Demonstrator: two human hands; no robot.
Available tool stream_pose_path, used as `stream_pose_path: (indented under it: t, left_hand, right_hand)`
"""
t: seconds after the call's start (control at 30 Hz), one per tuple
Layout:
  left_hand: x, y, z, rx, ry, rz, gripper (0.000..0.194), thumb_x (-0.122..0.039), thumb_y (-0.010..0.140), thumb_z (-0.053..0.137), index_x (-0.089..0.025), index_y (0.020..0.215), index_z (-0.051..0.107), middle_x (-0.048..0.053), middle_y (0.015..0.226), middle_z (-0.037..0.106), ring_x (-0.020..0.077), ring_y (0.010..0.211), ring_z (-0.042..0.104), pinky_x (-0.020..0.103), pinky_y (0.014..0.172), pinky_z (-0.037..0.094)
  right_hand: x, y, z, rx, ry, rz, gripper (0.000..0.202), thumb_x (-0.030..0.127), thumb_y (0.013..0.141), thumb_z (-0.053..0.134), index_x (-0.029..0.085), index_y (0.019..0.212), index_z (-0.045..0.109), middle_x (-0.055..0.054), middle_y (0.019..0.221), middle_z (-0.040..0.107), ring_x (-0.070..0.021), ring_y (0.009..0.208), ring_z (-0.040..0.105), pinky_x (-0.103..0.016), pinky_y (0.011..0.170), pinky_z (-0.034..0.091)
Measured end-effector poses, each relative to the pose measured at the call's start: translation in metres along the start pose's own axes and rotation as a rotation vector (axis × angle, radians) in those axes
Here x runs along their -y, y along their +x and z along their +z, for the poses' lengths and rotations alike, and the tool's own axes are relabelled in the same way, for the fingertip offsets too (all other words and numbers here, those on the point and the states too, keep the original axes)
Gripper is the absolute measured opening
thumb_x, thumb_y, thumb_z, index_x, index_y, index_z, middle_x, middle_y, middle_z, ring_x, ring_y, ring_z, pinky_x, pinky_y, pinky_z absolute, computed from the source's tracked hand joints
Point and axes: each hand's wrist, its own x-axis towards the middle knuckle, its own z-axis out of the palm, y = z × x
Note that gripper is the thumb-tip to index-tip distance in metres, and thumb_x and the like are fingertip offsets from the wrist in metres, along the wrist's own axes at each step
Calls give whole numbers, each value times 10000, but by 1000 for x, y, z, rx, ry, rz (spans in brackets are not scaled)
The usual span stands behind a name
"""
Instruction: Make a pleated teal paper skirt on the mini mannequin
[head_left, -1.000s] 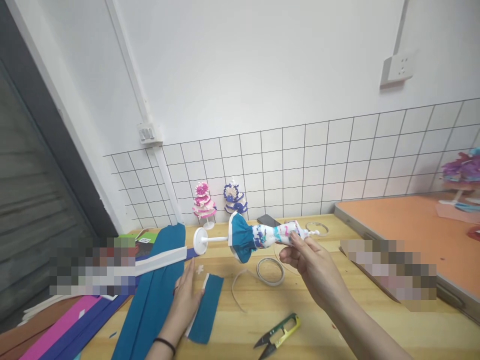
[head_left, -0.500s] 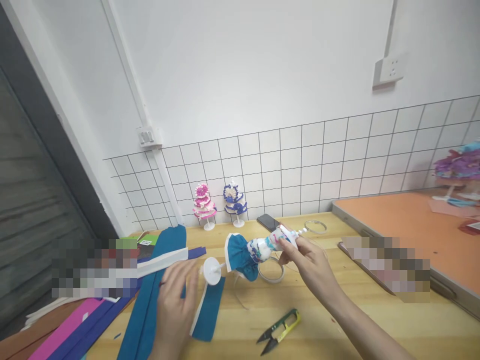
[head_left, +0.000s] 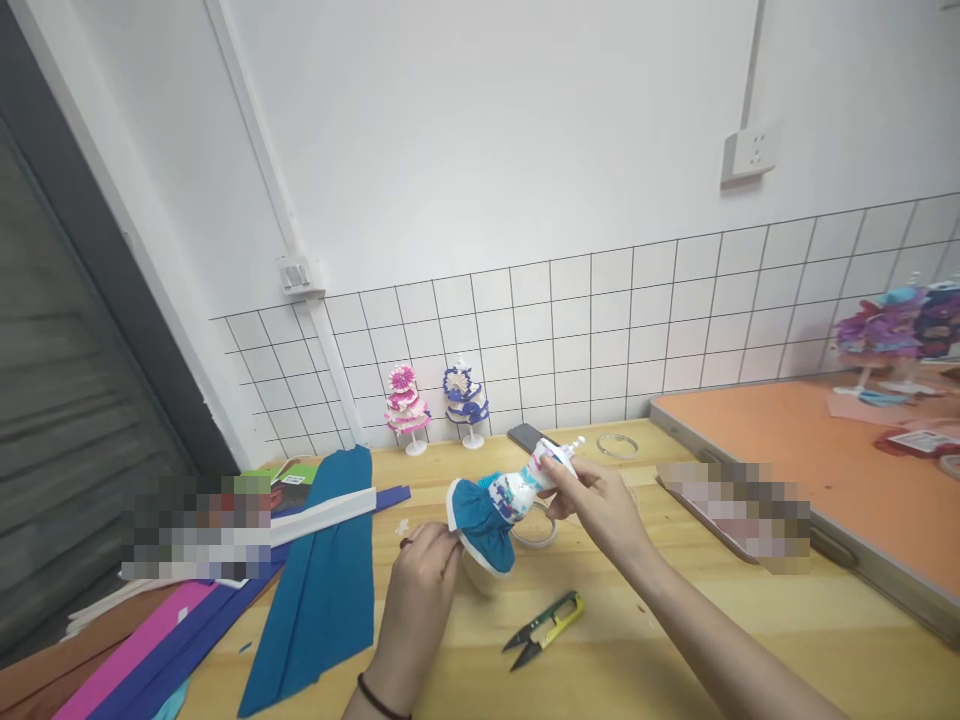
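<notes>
My right hand [head_left: 600,500] grips the white top of a miniature dress form [head_left: 517,492], which tilts above the table. The form wears a patterned white, blue and pink bodice and a gathered teal skirt [head_left: 480,525] with a white hem. My left hand [head_left: 424,575] is closed at the skirt's lower end, around where the stand is; the round base is hidden by it. Thread snips [head_left: 544,630] with a yellow and green handle lie on the table below the form.
Teal fabric strips [head_left: 322,590] and other coloured strips lie at left. Two small dressed forms, pink [head_left: 407,405] and blue [head_left: 465,400], stand by the wall. A phone [head_left: 531,437] and a ring-shaped coil [head_left: 617,446] lie near them. An orange board [head_left: 750,420] is at right.
My left hand has moved right and closed over the stand's base, which showed before. The teal piece with a white edge beside that hand is no longer visible. The view has shifted slightly right.
</notes>
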Motion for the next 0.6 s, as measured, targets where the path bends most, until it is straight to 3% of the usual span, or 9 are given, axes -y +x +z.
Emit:
stream_pose_path:
  t: [0.1, 0.27, 0.43, 0.6]
  left_hand:
    - [-2, 0, 1, 13, -66, -10, 244, -139, 838, 413, -206, 814, 647, 56, 757, 635, 189, 730, 587, 296, 628, 467]
    - [-8, 2, 2, 81, -238, -76, 229, -184, 849, 435, -230, 934, 642, 51, 795, 643, 180, 767, 592, 274, 666, 470]
    - [-8, 4, 11, 108, -276, -81, 248, -221, 851, 435, -252, 1011, 622, 42, 729, 628, 191, 707, 585, 283, 630, 462]
    - [-4, 1, 25, 69, -268, -44, 270, -191, 851, 415, -252, 1033, 606, 52, 750, 633, 200, 723, 581, 296, 636, 456]
  right_hand:
    - [-4, 2, -3, 1, -99, -59, 384, 532, 719, 564, 189, 546, 573, 8, 447, 578, -142, 367, 520, -242, 384, 361]
    - [-12, 11, -11, -81, -184, -148, 434, 496, 706, 589, 204, 423, 438, 56, 340, 412, -106, 363, 372, -239, 410, 258]
    - [-19, 21, -18, -98, -141, -133, 414, 528, 674, 594, 205, 438, 486, 52, 344, 412, -115, 380, 373, -244, 421, 257]
    - [-25, 23, -18, -21, -46, -78, 459, 621, 676, 533, 199, 497, 520, 38, 365, 475, -113, 355, 401, -239, 413, 290]
